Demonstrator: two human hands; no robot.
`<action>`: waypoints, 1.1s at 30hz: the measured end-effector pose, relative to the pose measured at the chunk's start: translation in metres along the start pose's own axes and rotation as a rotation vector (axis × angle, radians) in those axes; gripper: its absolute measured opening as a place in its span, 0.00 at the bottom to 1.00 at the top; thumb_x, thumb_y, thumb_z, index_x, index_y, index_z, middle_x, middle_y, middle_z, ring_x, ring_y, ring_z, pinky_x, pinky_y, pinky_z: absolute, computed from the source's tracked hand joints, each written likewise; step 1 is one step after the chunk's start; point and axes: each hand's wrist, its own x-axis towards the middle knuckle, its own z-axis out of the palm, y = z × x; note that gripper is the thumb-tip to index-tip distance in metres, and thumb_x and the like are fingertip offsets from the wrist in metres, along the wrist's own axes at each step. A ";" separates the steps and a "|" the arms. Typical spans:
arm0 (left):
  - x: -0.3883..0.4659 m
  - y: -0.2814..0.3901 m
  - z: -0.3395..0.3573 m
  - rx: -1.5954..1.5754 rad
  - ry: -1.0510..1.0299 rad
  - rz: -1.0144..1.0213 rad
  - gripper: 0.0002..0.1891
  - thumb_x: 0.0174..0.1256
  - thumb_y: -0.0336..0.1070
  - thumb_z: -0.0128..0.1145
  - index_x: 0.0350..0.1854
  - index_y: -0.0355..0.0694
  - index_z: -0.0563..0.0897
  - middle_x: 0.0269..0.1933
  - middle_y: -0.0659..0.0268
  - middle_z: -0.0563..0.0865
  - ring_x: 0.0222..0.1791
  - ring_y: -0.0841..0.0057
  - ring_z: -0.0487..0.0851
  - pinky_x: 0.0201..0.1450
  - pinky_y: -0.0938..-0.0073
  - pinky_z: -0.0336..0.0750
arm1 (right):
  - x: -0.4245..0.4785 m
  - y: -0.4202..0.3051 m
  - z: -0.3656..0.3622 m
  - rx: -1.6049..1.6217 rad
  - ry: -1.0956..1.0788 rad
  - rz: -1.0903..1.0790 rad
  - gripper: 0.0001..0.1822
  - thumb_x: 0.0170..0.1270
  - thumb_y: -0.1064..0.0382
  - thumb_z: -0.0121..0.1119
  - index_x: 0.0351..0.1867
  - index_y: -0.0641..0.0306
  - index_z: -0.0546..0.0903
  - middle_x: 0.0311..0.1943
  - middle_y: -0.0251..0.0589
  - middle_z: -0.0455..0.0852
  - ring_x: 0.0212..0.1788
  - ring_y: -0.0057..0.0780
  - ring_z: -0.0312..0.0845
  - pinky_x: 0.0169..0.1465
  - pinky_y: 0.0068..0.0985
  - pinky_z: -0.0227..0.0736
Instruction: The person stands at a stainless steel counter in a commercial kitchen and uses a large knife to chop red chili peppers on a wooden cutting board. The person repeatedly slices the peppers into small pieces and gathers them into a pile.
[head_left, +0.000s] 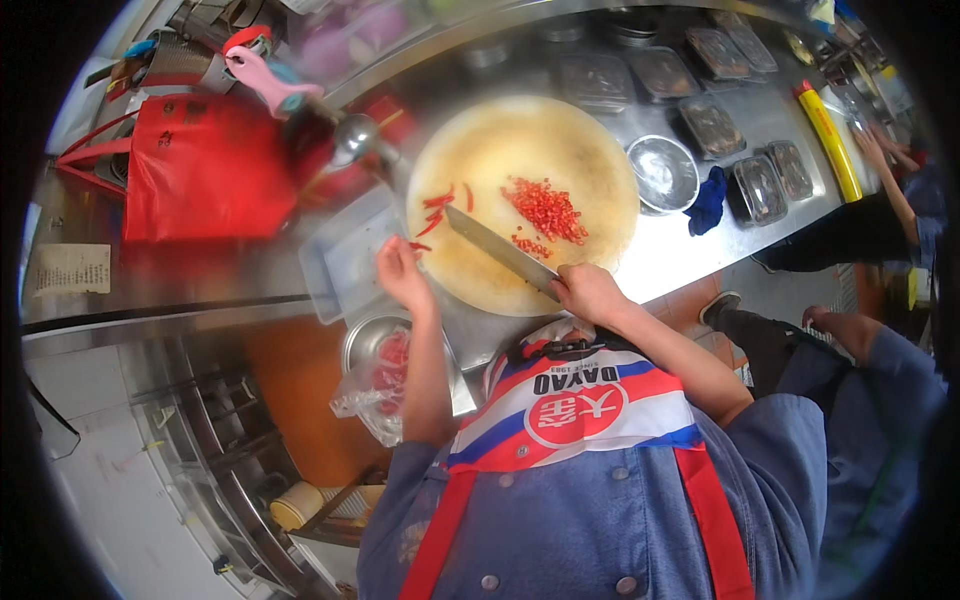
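Observation:
My right hand (589, 294) grips the handle of a cleaver (499, 251), whose blade lies slanted over a round chopping board (480, 154). At the board's left edge my left hand (403, 271) holds a small red chili (420, 246) in its fingertips. Several whole red chilies (436, 208) lie on the board near the blade's far end. A heap of chopped red chili (546, 210) sits right of the blade, with a smaller pile between the two. Below my left hand is a metal bowl (352, 337) with a plastic bag of red contents (391, 367).
A clear plastic container (330, 259) stands left of the board. To the right are an empty metal bowl (664, 174), a blue cloth (706, 202) and several lidded boxes (711, 126). A red bag (202, 172) stands at left. Other people are close on the right.

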 end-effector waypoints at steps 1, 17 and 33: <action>-0.009 -0.003 -0.005 -0.014 -0.009 -0.018 0.06 0.63 0.24 0.56 0.41 0.33 0.76 0.37 0.65 0.81 0.33 0.81 0.79 0.36 0.81 0.75 | -0.001 0.003 0.001 -0.018 0.011 0.000 0.14 0.59 0.56 0.53 0.27 0.67 0.80 0.24 0.57 0.81 0.30 0.53 0.78 0.37 0.42 0.72; -0.097 -0.025 0.018 0.728 -0.331 0.470 0.09 0.50 0.25 0.60 0.34 0.39 0.79 0.37 0.59 0.79 0.42 0.63 0.77 0.48 0.66 0.68 | 0.004 0.011 -0.023 -0.120 0.197 0.077 0.13 0.61 0.58 0.53 0.29 0.69 0.77 0.23 0.58 0.80 0.29 0.55 0.78 0.34 0.45 0.71; -0.012 -0.022 0.078 0.806 -0.416 0.531 0.11 0.51 0.29 0.59 0.39 0.39 0.81 0.38 0.57 0.80 0.42 0.60 0.77 0.43 0.61 0.72 | 0.006 0.012 -0.021 -0.118 0.202 0.100 0.13 0.61 0.58 0.53 0.29 0.69 0.77 0.22 0.57 0.80 0.28 0.55 0.78 0.34 0.46 0.72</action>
